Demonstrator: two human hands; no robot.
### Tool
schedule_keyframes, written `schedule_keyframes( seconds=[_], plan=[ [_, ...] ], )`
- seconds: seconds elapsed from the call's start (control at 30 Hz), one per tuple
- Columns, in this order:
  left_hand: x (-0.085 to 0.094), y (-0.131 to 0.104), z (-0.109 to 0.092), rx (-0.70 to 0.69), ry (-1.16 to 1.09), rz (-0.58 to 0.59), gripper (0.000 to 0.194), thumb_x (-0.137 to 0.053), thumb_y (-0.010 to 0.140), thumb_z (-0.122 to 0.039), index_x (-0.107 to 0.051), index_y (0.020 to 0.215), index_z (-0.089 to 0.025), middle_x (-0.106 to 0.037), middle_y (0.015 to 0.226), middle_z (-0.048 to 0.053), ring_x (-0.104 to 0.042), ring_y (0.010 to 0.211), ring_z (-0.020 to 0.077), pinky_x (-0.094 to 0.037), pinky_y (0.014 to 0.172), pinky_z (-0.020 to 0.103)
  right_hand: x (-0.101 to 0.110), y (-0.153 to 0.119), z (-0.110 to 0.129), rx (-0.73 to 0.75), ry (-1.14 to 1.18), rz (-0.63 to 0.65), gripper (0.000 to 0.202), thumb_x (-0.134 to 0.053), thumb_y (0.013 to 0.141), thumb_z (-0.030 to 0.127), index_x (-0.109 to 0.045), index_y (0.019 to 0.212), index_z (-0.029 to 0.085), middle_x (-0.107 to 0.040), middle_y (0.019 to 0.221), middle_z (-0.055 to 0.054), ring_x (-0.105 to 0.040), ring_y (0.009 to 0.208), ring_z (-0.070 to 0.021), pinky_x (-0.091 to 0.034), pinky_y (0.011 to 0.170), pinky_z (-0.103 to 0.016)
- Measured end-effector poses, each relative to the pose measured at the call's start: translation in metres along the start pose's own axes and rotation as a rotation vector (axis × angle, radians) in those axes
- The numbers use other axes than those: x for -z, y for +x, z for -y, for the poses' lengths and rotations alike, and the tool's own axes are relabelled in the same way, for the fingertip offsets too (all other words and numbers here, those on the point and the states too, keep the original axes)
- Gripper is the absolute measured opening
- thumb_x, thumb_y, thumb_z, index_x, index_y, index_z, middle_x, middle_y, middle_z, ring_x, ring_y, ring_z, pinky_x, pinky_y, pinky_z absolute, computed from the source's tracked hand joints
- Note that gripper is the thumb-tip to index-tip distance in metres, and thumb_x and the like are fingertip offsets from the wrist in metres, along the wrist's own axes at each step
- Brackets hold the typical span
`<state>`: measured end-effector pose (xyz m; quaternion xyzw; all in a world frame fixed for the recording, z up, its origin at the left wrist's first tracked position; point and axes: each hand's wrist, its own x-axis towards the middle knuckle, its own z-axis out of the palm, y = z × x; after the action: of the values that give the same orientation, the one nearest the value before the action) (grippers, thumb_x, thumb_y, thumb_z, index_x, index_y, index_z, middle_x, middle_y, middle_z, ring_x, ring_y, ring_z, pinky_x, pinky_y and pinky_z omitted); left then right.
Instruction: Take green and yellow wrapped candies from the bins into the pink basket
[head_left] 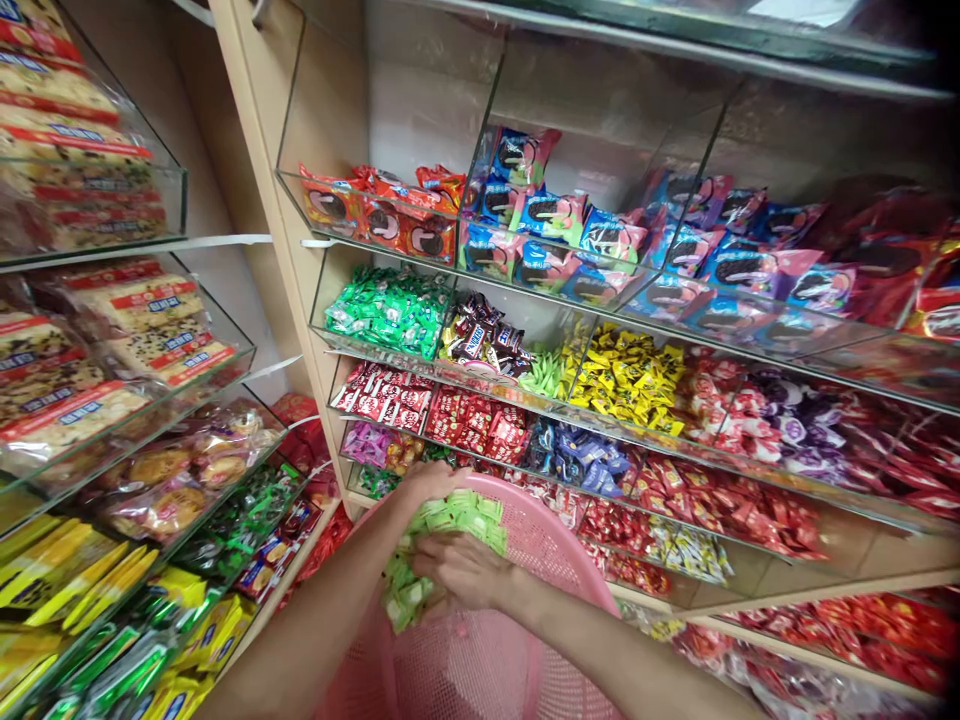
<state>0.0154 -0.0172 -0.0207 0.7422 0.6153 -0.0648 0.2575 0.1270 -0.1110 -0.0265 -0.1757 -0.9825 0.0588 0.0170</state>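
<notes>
A pink plastic basket (577, 600) with a mesh wall stands low in front of me. Light green wrapped candies (469, 515) lie in a heap on its left side. My left hand (431, 482) is at the basket's far left rim, beside the heap, with its fingers mostly hidden. Over the candies, inside the basket, my right hand (465, 568) is closed with its fingertips down among the green wrappers; the pieces under them cannot be told apart.
Glass-fronted shelves (330, 240) of wrapped sweets rise behind the basket. Yellow candies (630, 375) and green candies (386, 310) fill two compartments. On the left, more shelves hold packaged biscuits (161, 325) and yellow packets (67, 570).
</notes>
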Motion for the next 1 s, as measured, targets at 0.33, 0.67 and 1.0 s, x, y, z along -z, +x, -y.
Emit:
schedule_keyframes(
  seconds=[0.33, 0.67, 1.0],
  plan=[
    [-0.004, 0.004, -0.001, 0.011, 0.009, -0.010, 0.083, -0.009, 0.065, -0.075, -0.065, 0.094, -0.020, -0.062, 0.106, 0.013, -0.056, 0.097, 0.0309, -0.041, 0.079, 0.039, -0.013, 0.002, 0.001, -0.147, -0.101, 0.016, 0.036, -0.055, 0.072, 0.048, -0.051, 0.089, 0.017, -0.054, 0.085, -0.002, -0.051, 0.074, -0.0152, -0.040, 0.061, -0.026],
    [-0.001, 0.003, -0.001, -0.001, 0.017, -0.006, 0.083, -0.010, 0.067, -0.073, -0.065, 0.094, -0.018, -0.062, 0.105, 0.014, -0.055, 0.099, 0.0298, -0.040, 0.082, 0.039, -0.008, 0.012, 0.022, -0.247, -0.046, -0.079, 0.042, -0.045, 0.073, 0.055, -0.054, 0.083, 0.016, -0.056, 0.082, -0.004, -0.052, 0.070, -0.0173, -0.041, 0.058, -0.029],
    [-0.004, 0.007, 0.001, 0.004, 0.005, -0.011, 0.082, -0.011, 0.066, -0.074, -0.063, 0.099, -0.019, -0.061, 0.108, 0.012, -0.054, 0.100, 0.0290, -0.040, 0.082, 0.037, -0.027, 0.027, 0.046, -0.300, -0.125, -0.037, 0.030, -0.057, 0.067, 0.042, -0.055, 0.082, 0.015, -0.056, 0.079, -0.006, -0.052, 0.071, -0.0192, -0.042, 0.058, -0.031]
  ],
)
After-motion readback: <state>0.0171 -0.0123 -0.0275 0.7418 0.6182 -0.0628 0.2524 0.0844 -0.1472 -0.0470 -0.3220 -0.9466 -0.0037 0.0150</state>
